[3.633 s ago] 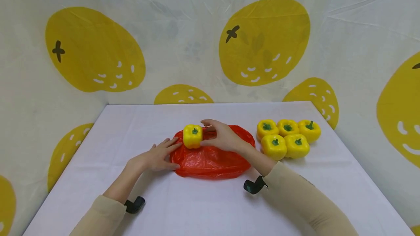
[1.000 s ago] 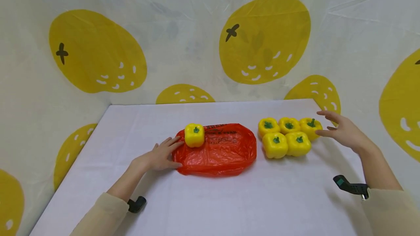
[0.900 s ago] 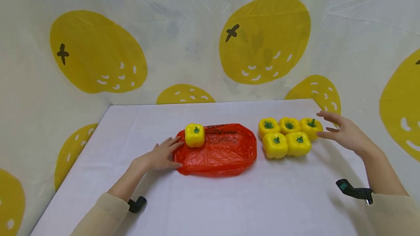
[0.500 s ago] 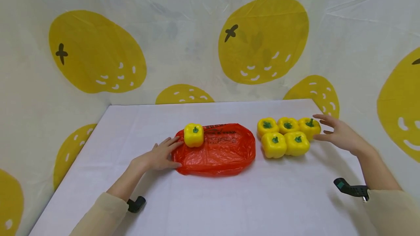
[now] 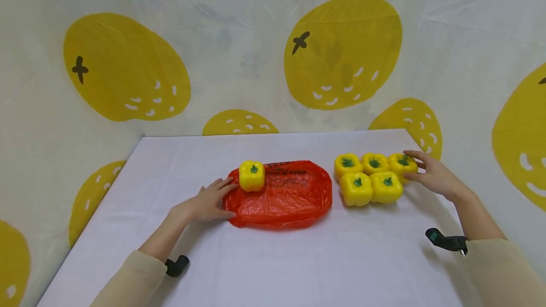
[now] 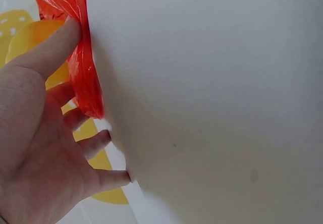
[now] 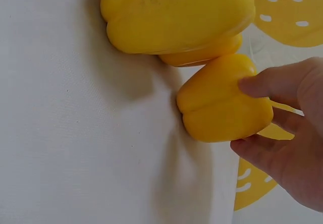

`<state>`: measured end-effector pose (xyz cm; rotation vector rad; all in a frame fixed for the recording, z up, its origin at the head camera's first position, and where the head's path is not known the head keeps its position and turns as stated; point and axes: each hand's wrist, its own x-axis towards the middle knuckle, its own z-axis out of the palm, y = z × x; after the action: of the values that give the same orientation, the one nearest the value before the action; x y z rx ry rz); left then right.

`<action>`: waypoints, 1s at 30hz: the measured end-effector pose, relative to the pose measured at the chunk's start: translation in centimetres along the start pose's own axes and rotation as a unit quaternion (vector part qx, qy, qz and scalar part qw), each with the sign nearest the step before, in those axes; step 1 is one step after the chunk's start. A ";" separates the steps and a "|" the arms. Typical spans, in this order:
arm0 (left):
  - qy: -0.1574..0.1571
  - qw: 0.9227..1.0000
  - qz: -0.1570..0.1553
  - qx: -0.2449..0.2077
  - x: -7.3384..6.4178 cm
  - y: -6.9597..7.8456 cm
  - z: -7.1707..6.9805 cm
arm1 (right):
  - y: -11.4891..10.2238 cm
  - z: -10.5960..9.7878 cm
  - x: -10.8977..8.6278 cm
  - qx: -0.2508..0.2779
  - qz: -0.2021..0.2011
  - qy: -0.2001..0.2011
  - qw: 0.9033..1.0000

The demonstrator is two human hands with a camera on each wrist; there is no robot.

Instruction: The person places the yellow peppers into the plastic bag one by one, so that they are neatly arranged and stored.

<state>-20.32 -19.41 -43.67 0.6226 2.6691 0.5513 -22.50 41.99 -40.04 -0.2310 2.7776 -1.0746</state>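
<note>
The right hand pinches a pepper, at three o'clock from the bag; the left hand, fingers spread, touches the bag's nine o'clock edge; this looks like the grabbing bit; next needs, I think, a gentle lift.

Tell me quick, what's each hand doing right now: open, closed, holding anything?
Left hand: open, touching the left edge of the red bag.
Right hand: closed on the back-right yellow pepper.

Right hand on yellow pepper, red bag
</note>
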 end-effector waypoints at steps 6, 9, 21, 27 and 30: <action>-0.002 1.000 -0.004 0.002 0.0 0.0 0.2 | 0.6 0.1 0.2 -0.002 0.018 0.010 1.000; -0.002 1.000 -0.006 -0.001 -0.1 0.0 0.1 | 0.7 0.2 0.2 0.000 0.020 0.015 1.000; -0.002 1.000 -0.008 -0.006 -0.1 -0.1 0.4 | 0.6 0.8 -0.5 -0.013 0.022 0.056 0.998; -0.001 1.000 -0.008 -0.004 0.0 -0.1 0.3 | -0.4 0.3 -1.2 -0.028 0.019 0.093 0.995; 0.000 1.000 -0.008 -0.005 -0.1 -0.1 0.3 | -1.3 -0.1 -1.3 -0.022 0.015 0.124 0.992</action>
<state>-20.16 -19.43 -43.92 0.5985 2.6664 0.5606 -21.12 41.34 -38.93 -0.0647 3.0150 -1.1046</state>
